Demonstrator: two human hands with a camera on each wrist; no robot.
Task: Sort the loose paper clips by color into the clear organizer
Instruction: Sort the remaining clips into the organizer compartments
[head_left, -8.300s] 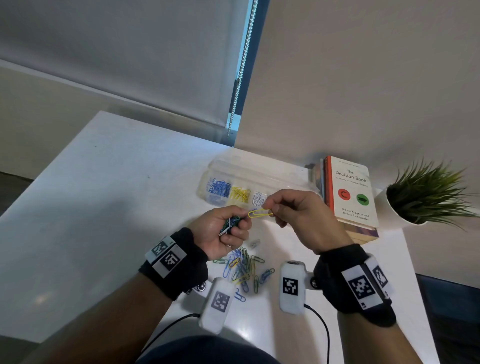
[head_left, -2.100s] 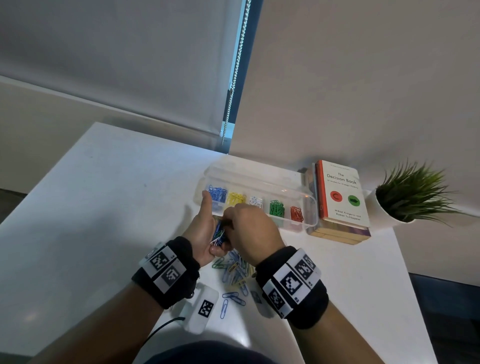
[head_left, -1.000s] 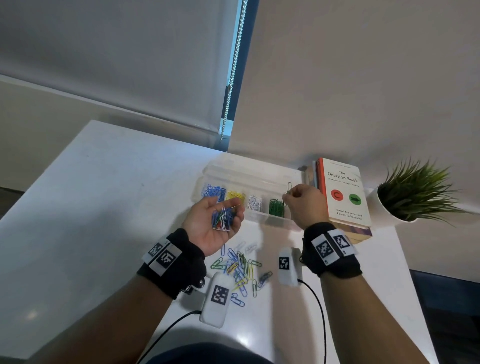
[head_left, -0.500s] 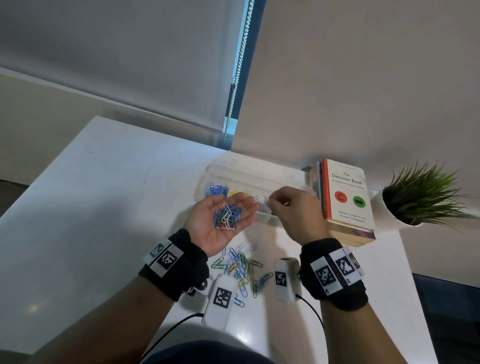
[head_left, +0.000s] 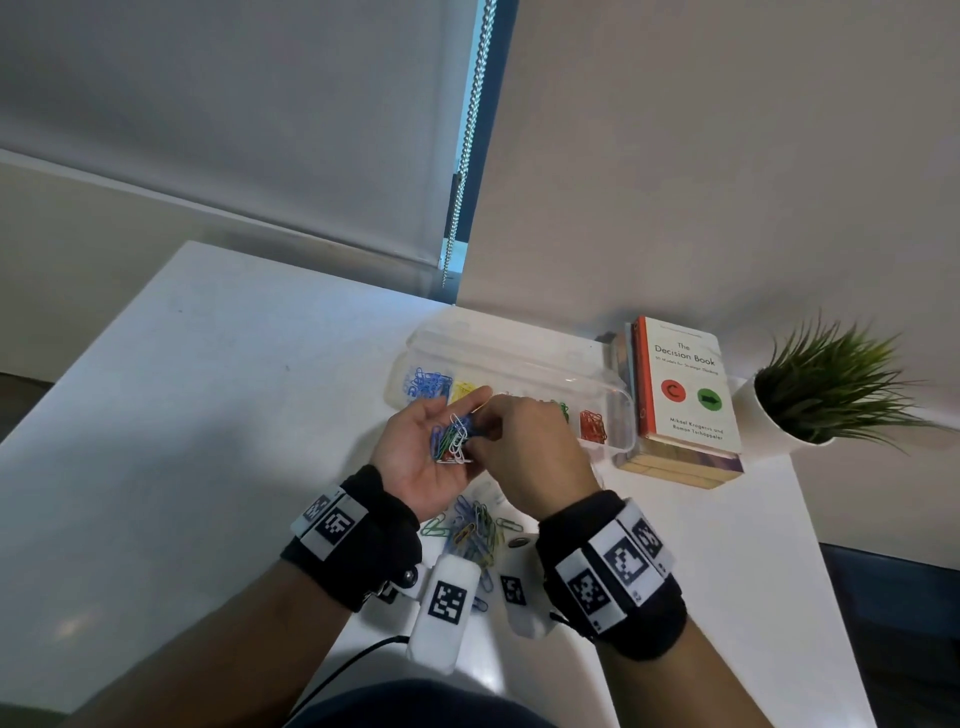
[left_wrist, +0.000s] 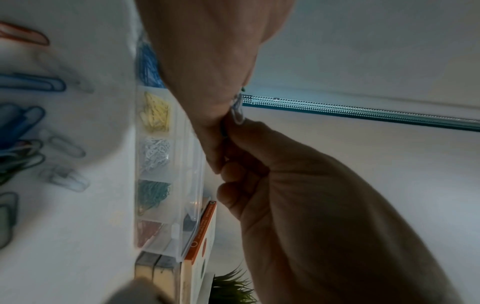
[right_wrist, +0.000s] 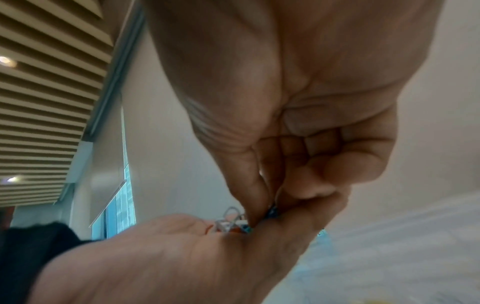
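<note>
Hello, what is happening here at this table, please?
A person is sorting paper clips by color. The left hand, palm up, carries a small bunch of mixed clips, and the right hand pinches one out of it. The clear organizer behind already holds color groups; a loose pile waits on the table.

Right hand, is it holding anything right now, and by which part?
The right hand pinches one clip, apparently dark blue, from the mixed-colour paper clip bunch lying in the open left hand. Fingertips hide which part.
</note>
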